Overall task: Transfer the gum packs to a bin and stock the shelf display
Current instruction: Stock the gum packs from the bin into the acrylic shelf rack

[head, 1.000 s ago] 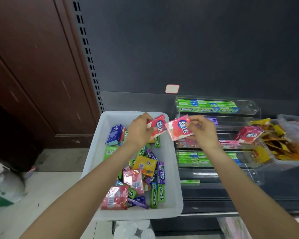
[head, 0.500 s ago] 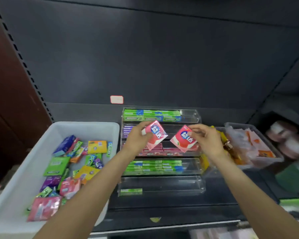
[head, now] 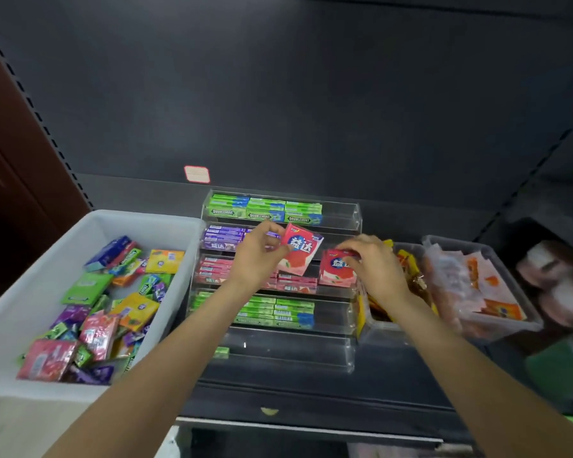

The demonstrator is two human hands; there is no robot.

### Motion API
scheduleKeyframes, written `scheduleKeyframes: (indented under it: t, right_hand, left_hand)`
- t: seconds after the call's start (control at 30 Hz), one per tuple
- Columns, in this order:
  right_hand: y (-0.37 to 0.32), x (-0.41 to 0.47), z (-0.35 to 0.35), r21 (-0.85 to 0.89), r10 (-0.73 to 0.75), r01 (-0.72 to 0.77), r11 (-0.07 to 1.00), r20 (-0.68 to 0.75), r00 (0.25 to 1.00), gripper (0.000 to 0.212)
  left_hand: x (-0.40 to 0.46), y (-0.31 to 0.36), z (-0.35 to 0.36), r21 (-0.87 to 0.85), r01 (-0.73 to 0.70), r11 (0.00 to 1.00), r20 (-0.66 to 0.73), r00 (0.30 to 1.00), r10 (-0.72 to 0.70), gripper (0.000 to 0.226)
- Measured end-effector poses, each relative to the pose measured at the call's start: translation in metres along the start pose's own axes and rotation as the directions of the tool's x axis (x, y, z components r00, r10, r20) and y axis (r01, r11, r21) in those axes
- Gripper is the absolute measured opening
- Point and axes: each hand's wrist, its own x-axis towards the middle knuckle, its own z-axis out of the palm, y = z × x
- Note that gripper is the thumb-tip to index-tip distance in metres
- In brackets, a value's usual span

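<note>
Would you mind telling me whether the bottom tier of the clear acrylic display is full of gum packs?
No, the bottom tier holds only one small green pack at its left end.

Left hand (head: 257, 259) pinching a pink pack (head: 300, 249) over the display (head: 356, 214); right hand (head: 376, 267) setting another pack (head: 336, 271) on its pink tier; bin (head: 30, 292) at left.

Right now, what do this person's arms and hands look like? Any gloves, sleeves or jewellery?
Both arms are bare for the whole length in view; no sleeve shows. The left hand and the right hand wear no gloves, and no watch, bracelet or ring can be seen on the wrists or fingers. No markings or bandages are visible, though the picture is somewhat blurred.
</note>
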Motion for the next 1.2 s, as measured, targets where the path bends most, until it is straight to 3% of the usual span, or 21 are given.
scheduleKeyframes:
  t: [0.6, 0.77, 0.87, 0.93, 1.07, 1.13, 1.2]
  right_hand:
    - [0.015, -0.013, 0.027, -0.118, -0.119, 0.107, 0.987, -0.092, 0.989, 0.027]
    - [0.018, -0.007, 0.015, 0.105, 0.019, -0.022, 0.994, 0.035, 0.999, 0.041]
    - [0.018, -0.008, 0.003, 0.393, 0.064, -0.073, 0.917, 0.036, 0.997, 0.053]
    - [0.017, -0.009, -0.002, 0.446, 0.051, -0.070, 0.892, 0.053, 0.997, 0.050]
    - [0.023, -0.010, 0.000, 0.338, 0.035, -0.020, 0.941, -0.037, 0.999, 0.024]
    - [0.026, -0.012, 0.001, 0.270, 0.027, -0.011, 0.963, -0.057, 0.998, 0.023]
    - [0.028, -0.015, 0.001, 0.223, 0.032, -0.016, 0.975, -0.071, 0.997, 0.025]
  left_hand:
    - [-0.007, -0.002, 0.013, 0.027, 0.039, 0.999, 0.012, 0.999, -0.039, 0.018]
    - [-0.003, -0.006, 0.024, 0.029, 0.037, 0.999, 0.042, 0.998, -0.038, 0.019]
    - [-0.003, -0.005, 0.037, 0.018, 0.012, 1.000, 0.070, 0.997, -0.013, 0.023]
    - [-0.002, -0.005, 0.048, 0.023, -0.020, 1.000, 0.094, 0.995, 0.018, 0.024]
    - [0.000, -0.009, 0.065, 0.133, -0.118, 0.984, 0.080, 0.991, 0.109, 0.013]
    - [0.002, -0.011, 0.067, 0.293, -0.203, 0.934, 0.071, 0.979, 0.191, 0.013]
    - [0.001, -0.010, 0.065, 0.347, -0.249, 0.904, 0.084, 0.969, 0.234, 0.012]
